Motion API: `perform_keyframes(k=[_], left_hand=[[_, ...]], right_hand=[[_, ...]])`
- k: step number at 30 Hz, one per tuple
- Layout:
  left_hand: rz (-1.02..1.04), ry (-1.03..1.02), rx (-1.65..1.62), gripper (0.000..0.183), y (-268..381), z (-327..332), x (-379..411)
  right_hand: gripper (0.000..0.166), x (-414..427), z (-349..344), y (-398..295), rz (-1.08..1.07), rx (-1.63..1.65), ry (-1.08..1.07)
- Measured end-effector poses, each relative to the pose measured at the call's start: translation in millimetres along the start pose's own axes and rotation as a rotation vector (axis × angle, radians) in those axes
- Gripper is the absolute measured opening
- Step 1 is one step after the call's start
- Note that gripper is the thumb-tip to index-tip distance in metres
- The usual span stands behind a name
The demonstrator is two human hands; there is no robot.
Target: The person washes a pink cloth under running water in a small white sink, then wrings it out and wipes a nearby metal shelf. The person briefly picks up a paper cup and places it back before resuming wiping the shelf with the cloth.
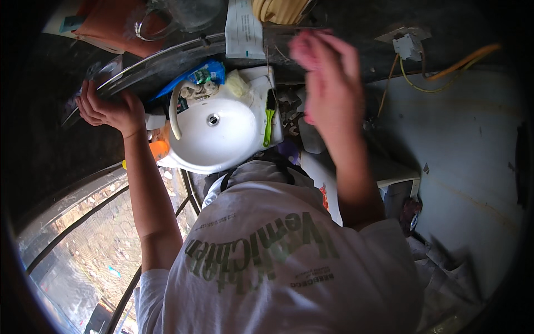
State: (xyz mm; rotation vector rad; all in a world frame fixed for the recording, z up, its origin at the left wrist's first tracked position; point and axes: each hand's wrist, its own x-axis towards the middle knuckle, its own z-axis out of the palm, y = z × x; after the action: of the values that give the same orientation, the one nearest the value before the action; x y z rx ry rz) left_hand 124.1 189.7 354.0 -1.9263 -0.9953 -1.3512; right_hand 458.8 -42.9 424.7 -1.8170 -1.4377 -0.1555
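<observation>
My left hand is raised at the left, its fingers curled around the lower left end of a shiny-edged glass panel, possibly a mirror or shelf. A crumpled pink cloth is in my right hand, which is blurred and held up right of the panel. Below and between my hands is a white ceramic washbasin with a pale curved hose hanging into it. On the basin's right rim lies a green-handled brush with dark bristles.
A blue packet and a pale yellowish bundle sit behind the bowl. An orange bottle stands at its left. A white packet hangs above. Wires run from a white wall box at right. A barred window is lower left.
</observation>
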Motion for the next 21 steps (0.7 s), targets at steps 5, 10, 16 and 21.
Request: perform_keyframes(k=[5,10,16,21], left_hand=[[-0.025,-0.025,0.044,0.058,4.6,-2.0,-0.7],[0.011,-0.005,0.048,0.059,-1.6,1.0,-2.1],[0.045,0.032,0.062,0.059,2.9,5.7,4.1],[0.070,0.035,0.052,0.060,1.6,5.1,6.7]], right_hand=[[0.037,-4.9,-21.8,36.5,0.192,-0.319,-0.079],[0.043,-6.9,-55.6,99.5,0.096,-0.165,0.022],[0.049,48.4,-81.2,77.2,-0.244,-0.255,-0.059],[0.056,61.5,-51.7,69.1,-0.348,-0.190,-0.190]])
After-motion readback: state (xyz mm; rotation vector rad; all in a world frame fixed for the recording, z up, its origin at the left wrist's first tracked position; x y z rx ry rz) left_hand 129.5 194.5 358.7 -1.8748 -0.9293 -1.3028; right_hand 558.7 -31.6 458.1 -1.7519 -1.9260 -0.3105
